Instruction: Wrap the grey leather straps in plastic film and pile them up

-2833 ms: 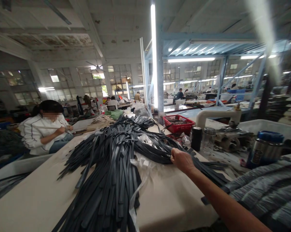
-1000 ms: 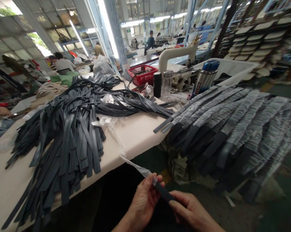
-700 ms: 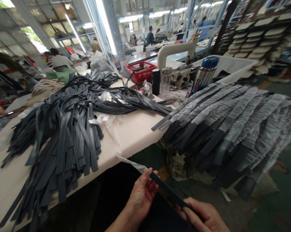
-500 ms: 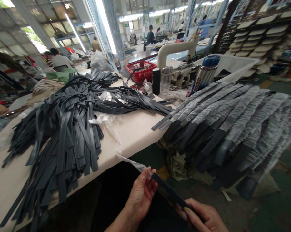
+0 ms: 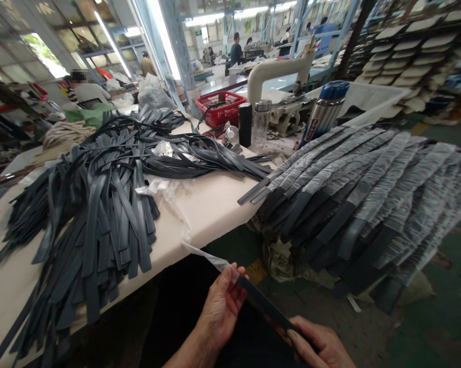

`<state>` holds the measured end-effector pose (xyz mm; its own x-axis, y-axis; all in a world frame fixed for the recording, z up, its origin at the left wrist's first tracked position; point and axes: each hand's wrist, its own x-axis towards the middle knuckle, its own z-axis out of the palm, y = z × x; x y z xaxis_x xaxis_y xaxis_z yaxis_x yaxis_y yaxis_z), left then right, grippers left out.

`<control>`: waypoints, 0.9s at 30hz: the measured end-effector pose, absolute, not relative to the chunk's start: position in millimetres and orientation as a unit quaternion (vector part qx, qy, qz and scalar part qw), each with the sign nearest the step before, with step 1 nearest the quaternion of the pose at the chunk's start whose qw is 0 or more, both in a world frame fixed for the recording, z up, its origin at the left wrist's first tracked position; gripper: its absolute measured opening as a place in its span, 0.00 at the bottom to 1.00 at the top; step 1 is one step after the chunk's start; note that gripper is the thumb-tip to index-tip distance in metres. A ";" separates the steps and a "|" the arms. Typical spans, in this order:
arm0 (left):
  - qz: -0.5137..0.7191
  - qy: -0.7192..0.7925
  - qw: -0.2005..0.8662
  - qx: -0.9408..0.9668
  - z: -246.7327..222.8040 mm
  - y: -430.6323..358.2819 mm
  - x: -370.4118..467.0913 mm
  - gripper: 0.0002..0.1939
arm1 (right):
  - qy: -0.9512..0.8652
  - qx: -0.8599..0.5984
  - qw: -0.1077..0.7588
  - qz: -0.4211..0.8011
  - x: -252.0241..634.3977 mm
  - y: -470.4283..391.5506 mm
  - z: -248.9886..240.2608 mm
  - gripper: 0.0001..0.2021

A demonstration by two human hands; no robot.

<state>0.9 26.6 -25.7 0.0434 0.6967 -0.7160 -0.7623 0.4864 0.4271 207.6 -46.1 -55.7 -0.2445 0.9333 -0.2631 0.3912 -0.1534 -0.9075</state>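
Note:
My left hand (image 5: 223, 301) pinches a clear plastic sleeve (image 5: 209, 257) where it meets the end of a dark strap (image 5: 267, 302). From those fingers the thin plastic runs up and left onto the table edge. Lower right, my right hand (image 5: 317, 340) is closed around the same strap, which slants down between both hands above my dark lap. On the table to the left lies a big heap of bare dark straps (image 5: 100, 214). To the right, many straps covered in wrinkled clear plastic (image 5: 384, 189) hang over an edge.
Behind stand a black bottle (image 5: 245, 125), a glass jar (image 5: 260, 122), a blue-topped thermos (image 5: 324, 112) and a red basket (image 5: 221, 110). A sewing machine (image 5: 253, 82) is beyond them. The pale table (image 5: 211, 209) ends just before my lap. Other people sit farther back.
The view has shifted slightly. Both hands keep their hold on the strap and plastic, with hardly any movement between them.

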 end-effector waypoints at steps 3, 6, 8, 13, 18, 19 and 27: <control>0.507 0.475 0.718 -0.033 -25.8 27.7 0.8 0.09 | -0.600 -0.555 0.262 0.514 209.8 -47.3 -61.2 0.22; 0.506 0.471 0.722 -0.035 -25.1 27.1 2.5 0.07 | -0.626 -0.535 0.249 0.510 212.2 -45.2 -71.0 0.23; 0.503 0.472 0.723 -0.037 -25.2 26.3 3.3 0.07 | -0.647 -0.518 0.239 0.505 213.3 -42.8 -76.5 0.23; 0.500 0.469 0.728 -0.031 -28.0 24.9 2.8 0.09 | -0.653 -0.510 0.227 0.512 213.7 -41.8 -76.0 0.24; 0.470 0.484 0.738 0.010 -32.6 20.2 4.5 0.12 | -0.630 -0.536 0.234 0.511 209.6 -41.6 -67.1 0.24; 0.454 0.488 0.746 0.023 -34.7 18.6 5.9 0.13 | -0.624 -0.540 0.237 0.513 206.8 -39.7 -66.0 0.24; 0.244 0.504 0.825 0.081 -72.5 23.6 40.2 0.13 | -0.486 -0.583 0.247 0.602 191.5 -32.9 -79.1 0.28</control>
